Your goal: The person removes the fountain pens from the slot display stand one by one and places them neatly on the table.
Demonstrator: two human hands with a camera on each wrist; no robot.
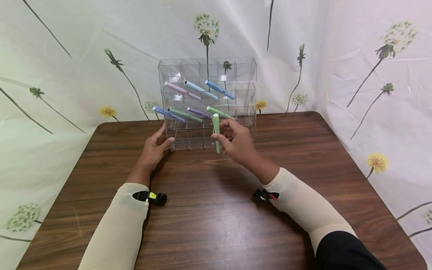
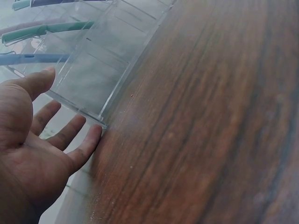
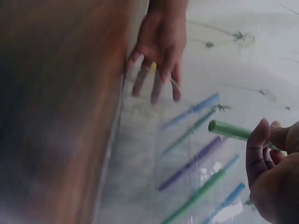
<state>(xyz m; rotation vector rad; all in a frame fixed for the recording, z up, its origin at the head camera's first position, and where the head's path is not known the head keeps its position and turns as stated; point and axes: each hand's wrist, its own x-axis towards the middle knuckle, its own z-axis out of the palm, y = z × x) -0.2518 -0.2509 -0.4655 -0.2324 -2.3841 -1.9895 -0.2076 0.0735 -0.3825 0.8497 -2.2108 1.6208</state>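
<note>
Pinching one green pen [image 1: 216, 123] — the right grip [image 1: 239, 141] partly hides it.

Flowered backdrop [image 1: 141, 33], brown table [image 1: 209, 198]

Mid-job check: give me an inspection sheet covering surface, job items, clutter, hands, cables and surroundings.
Surface: dark wood-grain tabletop.
Job items: clear tiered rack on the table, holding seven slanted pens, three in an upper row and four below; a light green pen is held in front.
Clutter: nothing seen.
Left hand: at the rack's left end, fingers extended.
Right hand: pinches the light green pen.
Cables: nothing seen.
Surroundings: pale dandelion-print backdrop.
</note>
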